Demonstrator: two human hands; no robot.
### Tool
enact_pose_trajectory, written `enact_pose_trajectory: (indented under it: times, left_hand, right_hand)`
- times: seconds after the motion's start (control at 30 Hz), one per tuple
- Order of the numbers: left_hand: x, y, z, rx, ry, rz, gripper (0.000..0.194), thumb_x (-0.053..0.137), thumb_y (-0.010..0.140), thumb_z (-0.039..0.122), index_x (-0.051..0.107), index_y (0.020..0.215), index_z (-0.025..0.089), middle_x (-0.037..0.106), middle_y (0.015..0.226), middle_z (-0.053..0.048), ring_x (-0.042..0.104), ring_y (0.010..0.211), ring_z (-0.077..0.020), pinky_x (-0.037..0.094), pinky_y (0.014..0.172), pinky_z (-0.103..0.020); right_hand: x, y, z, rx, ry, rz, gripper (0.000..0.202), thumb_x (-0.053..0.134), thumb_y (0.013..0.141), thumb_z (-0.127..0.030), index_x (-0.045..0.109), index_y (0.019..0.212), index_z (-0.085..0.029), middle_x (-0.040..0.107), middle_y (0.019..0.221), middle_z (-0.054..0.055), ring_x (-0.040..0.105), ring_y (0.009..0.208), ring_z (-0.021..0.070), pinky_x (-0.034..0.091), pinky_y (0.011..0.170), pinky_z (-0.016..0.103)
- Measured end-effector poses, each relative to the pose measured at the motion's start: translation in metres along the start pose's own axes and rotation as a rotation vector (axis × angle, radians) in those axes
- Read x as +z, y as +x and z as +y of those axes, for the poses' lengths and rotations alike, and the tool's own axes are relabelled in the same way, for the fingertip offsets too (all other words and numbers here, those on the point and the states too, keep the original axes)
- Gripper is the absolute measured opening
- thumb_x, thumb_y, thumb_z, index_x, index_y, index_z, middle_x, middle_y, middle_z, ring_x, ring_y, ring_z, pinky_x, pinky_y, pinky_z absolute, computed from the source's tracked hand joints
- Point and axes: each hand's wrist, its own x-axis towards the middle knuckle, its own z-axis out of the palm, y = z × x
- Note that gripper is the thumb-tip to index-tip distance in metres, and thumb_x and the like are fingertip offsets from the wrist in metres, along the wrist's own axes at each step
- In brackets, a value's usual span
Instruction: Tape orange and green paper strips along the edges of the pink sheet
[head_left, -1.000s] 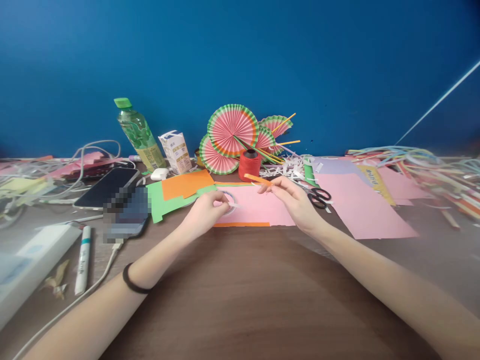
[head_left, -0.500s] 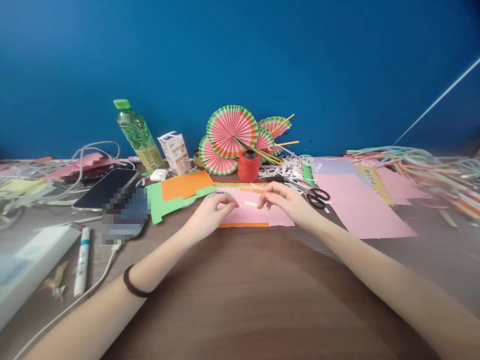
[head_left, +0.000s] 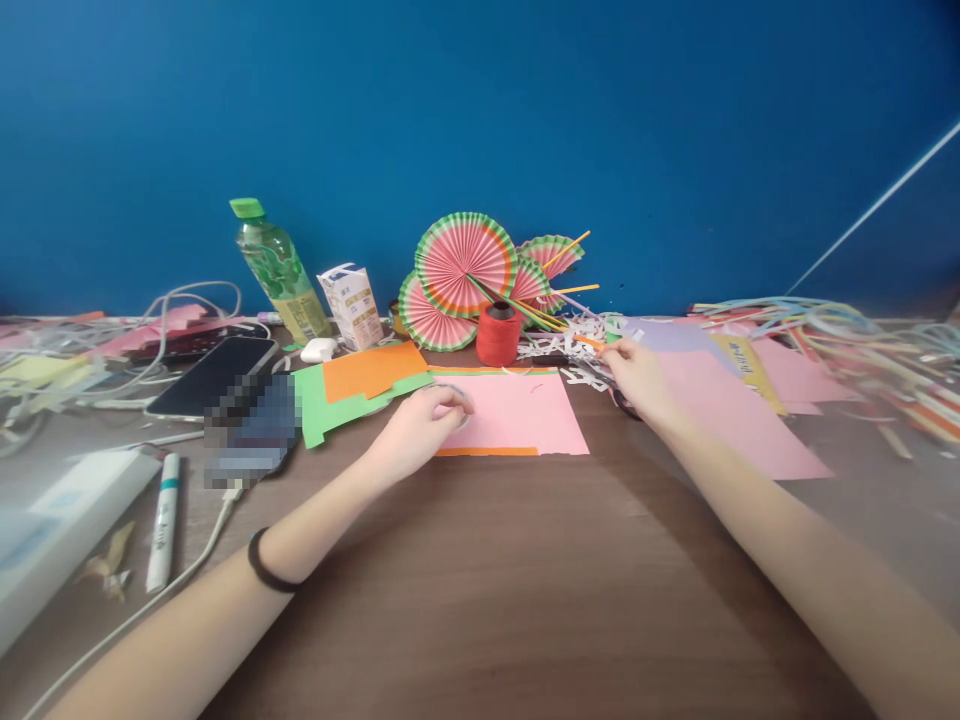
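Note:
My left hand rests at the left end of a pink paper sheet with orange and green edge strips. Its fingers curl round what looks like a roll of tape, mostly hidden under them. Farther right, my right hand pinches an orange paper strip above a pile of white paper shreds. Beneath that hand, the black scissors show only in part. A red thread spool stands just behind the pink sheet.
Pleated paper fans lean against the blue wall. A green-capped bottle and a small carton stand to their left. Phones, a marker and a white box lie left; more pink paper lies right.
My right hand has moved right and away from the pink sheet, carrying the orange strip that lay near it. The white scrap at its fingers is gone from view. My left hand stays put.

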Motion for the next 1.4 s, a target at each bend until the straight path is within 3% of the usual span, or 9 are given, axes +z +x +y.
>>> enact_pose_trajectory:
  times: [0.1,0.27,0.33,0.5,0.7,0.83,1.03,1.17,1.4]
  left_hand:
    - [0.000,-0.001,0.000,-0.017,-0.039,0.016,0.022,0.042,0.075,0.030,0.061,0.078,0.018,0.064,0.091,-0.002,0.057,0.085,-0.0170,0.042,0.080,-0.029]
    - [-0.001,0.001,0.002,-0.092,-0.260,-0.019,0.024,0.042,0.078,0.031,0.060,0.076,0.015,0.063,0.089,-0.004,0.058,0.082,-0.0150,0.044,0.074,-0.026]
    - [-0.003,0.002,0.004,-0.190,-0.368,-0.074,0.028,0.042,0.079,0.036,0.059,0.075,0.014,0.064,0.083,-0.005,0.059,0.072,-0.0135,0.044,0.062,-0.024]
    - [-0.004,0.002,0.005,-0.365,-0.578,-0.276,0.044,0.045,0.076,0.053,0.059,0.075,0.011,0.064,0.078,-0.008,0.055,0.050,-0.0100,0.031,0.037,-0.018]
    - [-0.006,0.000,0.008,-0.368,-0.604,-0.365,0.027,0.057,0.072,0.037,0.059,0.068,0.011,0.059,0.063,-0.002,0.049,0.046,-0.0058,0.031,0.038,-0.016]
    - [-0.007,-0.001,0.013,-0.353,-0.580,-0.322,0.018,0.061,0.068,0.030,0.057,0.066,0.012,0.058,0.065,0.000,0.047,0.045,-0.0050,0.033,0.040,-0.017]
    - [-0.003,0.000,0.013,-0.202,-0.391,-0.241,0.018,0.055,0.070,0.031,0.055,0.065,0.014,0.062,0.070,-0.001,0.048,0.050,-0.0065,0.037,0.045,-0.019]
    - [-0.001,-0.001,0.013,-0.138,-0.317,-0.251,0.019,0.054,0.071,0.031,0.057,0.065,0.014,0.061,0.070,-0.001,0.048,0.052,-0.0070,0.038,0.046,-0.019]
    - [0.007,-0.004,0.015,-0.202,-0.270,-0.254,0.019,0.054,0.071,0.030,0.063,0.071,0.013,0.064,0.072,-0.002,0.050,0.053,-0.0072,0.039,0.048,-0.018]
  right_hand:
    - [0.001,-0.006,-0.012,-0.081,0.014,-0.073,0.013,0.045,0.070,-0.025,0.055,0.066,-0.018,0.060,0.069,0.004,0.054,0.069,0.0194,0.039,0.061,0.030]
    - [0.003,-0.027,-0.042,-0.322,0.125,-0.483,0.016,0.046,0.076,-0.028,0.057,0.072,-0.018,0.063,0.077,0.003,0.056,0.077,0.0171,0.040,0.073,0.029]
    - [0.003,-0.038,-0.054,-0.390,0.086,-0.603,0.017,0.046,0.078,-0.028,0.059,0.073,-0.018,0.064,0.079,0.003,0.057,0.075,0.0162,0.040,0.071,0.029]
    - [0.003,-0.060,-0.074,-0.548,-0.002,-0.760,0.014,0.048,0.076,-0.018,0.062,0.075,-0.018,0.065,0.076,0.002,0.056,0.071,0.0141,0.041,0.069,0.026]
    - [0.004,-0.067,-0.075,-0.606,-0.022,-0.803,0.016,0.046,0.076,-0.014,0.062,0.077,-0.017,0.066,0.078,0.002,0.057,0.076,0.0140,0.042,0.070,0.025]
    - [0.003,-0.065,-0.075,-0.580,-0.028,-0.846,0.019,0.046,0.074,-0.012,0.063,0.079,-0.017,0.066,0.080,0.002,0.057,0.077,0.0142,0.042,0.072,0.026]
    - [0.005,-0.056,-0.071,-0.363,-0.031,-0.788,0.019,0.043,0.078,-0.019,0.061,0.077,-0.017,0.064,0.077,0.002,0.057,0.076,0.0149,0.041,0.072,0.028]
    - [0.006,-0.054,-0.069,-0.319,0.077,-0.904,0.021,0.046,0.080,-0.029,0.061,0.077,-0.015,0.064,0.080,0.004,0.057,0.081,0.0154,0.041,0.075,0.028]
    - [0.006,-0.058,-0.066,-0.182,0.000,-1.031,0.020,0.053,0.074,-0.035,0.057,0.072,-0.015,0.055,0.063,-0.001,0.045,0.045,0.0071,0.034,0.043,0.020]
